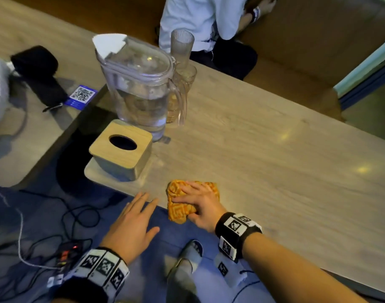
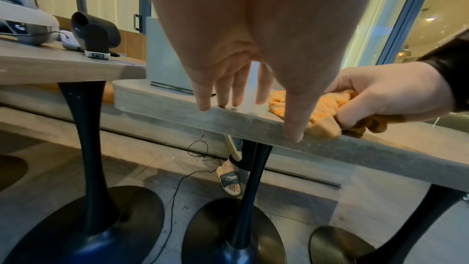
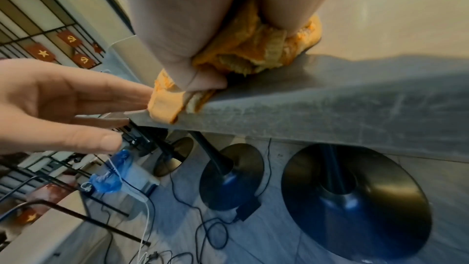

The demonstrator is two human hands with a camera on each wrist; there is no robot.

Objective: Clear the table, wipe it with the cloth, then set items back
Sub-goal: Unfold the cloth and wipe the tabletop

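An orange patterned cloth [image 1: 178,212] lies on the near edge of the grey wood table [image 1: 274,149], one corner hanging over it. My right hand [image 1: 198,200] grips the cloth, fingers on top and thumb curled at the rim [image 3: 187,75]. My left hand [image 1: 147,213] is flat and holds nothing. Its straight fingertips [image 2: 233,99] touch the table edge just left of the cloth [image 2: 322,111]. On the table's left end stand a clear water pitcher [image 1: 141,88], two glasses [image 1: 182,47] behind it and a wooden-lidded tissue box [image 1: 121,149].
A second table [image 1: 45,127] at the left carries a black bag [image 1: 36,71] and a QR card [image 1: 82,94]. A person [image 1: 198,18] sits across. Cables [image 1: 78,215] and round pedestal bases [image 2: 106,228] cover the floor. My slippered foot [image 1: 191,252] is below the edge.
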